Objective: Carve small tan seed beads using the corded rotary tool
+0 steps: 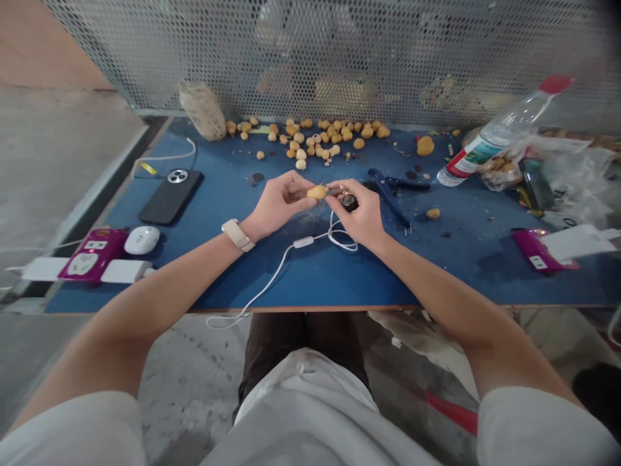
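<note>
Small yellow gourd held between two hands over a blue desk

One small yellow gourd [317, 192], held in the grip of the left hand [280, 202], thumb and fingers closed on it, above the middle of the blue desk [262, 272]. A pale wristband [237, 235] is worn on the left wrist. One dark round object [349, 203], held in the closed grip of the right hand [361, 210]; the fingertips are brought close to the gourd's right end, though whether it is touched cannot be told. One white cord [272, 283] with an inline switch [303, 242], looped beside the right hand and hung over the front edge. One group of small tan gourds [334, 136], spread along the back, near a perforated metal screen [233, 58]. One pair of blue-handled pliers [389, 194], laid just beyond the right hand. To the left: one black phone [169, 197], placed face down; one white case [141, 240], set beside a purple power strip [94, 255]. To the right: one clear bottle with a red cap [499, 136], tilted, near clear plastic bags [572, 175]; one second purple power strip [536, 249], with a white plug fitted
</note>
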`<state>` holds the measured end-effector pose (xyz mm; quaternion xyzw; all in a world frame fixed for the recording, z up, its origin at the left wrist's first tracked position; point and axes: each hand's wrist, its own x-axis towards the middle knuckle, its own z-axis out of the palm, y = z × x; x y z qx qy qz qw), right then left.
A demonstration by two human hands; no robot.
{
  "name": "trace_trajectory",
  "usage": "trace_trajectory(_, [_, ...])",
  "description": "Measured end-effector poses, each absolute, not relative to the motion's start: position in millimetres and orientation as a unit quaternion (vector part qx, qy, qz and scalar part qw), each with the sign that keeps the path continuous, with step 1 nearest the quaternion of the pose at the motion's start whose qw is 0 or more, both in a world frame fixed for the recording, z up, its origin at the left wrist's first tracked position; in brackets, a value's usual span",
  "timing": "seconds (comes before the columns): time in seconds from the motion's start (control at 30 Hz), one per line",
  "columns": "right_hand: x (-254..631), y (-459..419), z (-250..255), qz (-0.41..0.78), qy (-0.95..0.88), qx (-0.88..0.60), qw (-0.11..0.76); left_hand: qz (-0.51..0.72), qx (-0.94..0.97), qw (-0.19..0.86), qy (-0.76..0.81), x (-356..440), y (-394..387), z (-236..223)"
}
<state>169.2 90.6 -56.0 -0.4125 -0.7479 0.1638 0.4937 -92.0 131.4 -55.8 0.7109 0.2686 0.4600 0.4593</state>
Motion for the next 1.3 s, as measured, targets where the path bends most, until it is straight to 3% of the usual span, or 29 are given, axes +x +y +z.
trace_trajectory(0.57, [177, 97, -52, 0.208, -0.76, -0.415, 0.455, 0.402, 0.764, 0.419, 0.282, -86, 121, -57])
trace_trajectory(0.87, [174, 99, -51, 0.2, -0.775, -0.392, 0.454, 0.296, 0.863, 0.303, 0.275, -92, 112, -33])
trace_trajectory(1.07, [175, 103, -49, 0.269, -0.732, -0.422, 0.463, 0.078, 0.953, 0.222, 0.193, -105, 106, -9])
trace_trajectory(1.3, [177, 107, -50, 0.267, -0.738, -0.442, 0.434, 0.029, 0.952, 0.2, 0.231, -115, 116, -8])
